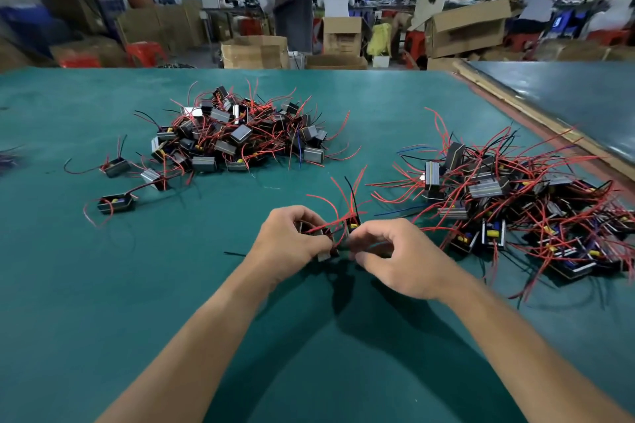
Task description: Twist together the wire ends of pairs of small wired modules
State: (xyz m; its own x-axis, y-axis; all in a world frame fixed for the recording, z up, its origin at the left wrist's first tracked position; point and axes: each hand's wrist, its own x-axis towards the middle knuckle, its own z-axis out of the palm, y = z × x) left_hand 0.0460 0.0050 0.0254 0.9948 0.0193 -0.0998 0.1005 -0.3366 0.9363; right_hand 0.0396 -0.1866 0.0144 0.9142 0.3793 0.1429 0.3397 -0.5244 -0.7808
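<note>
Over the green table (171, 285) both hands meet just above its surface. My left hand (287, 237) grips a small black module (311, 230) with red wires. My right hand (395, 256) holds a second module (353, 227) with a yellow part, and its thumb and fingers curl over the wires between the two. Red and black wire ends (347, 196) stick up from between the hands. The spot where the wires join is hidden by my fingers.
A heap of modules (237, 134) lies at the back centre, with three loose ones (117, 204) to its left. A larger tangled heap (515, 209) lies to the right. A loose black wire (235, 253) lies left of my left wrist. Boxes and seated people fill the background.
</note>
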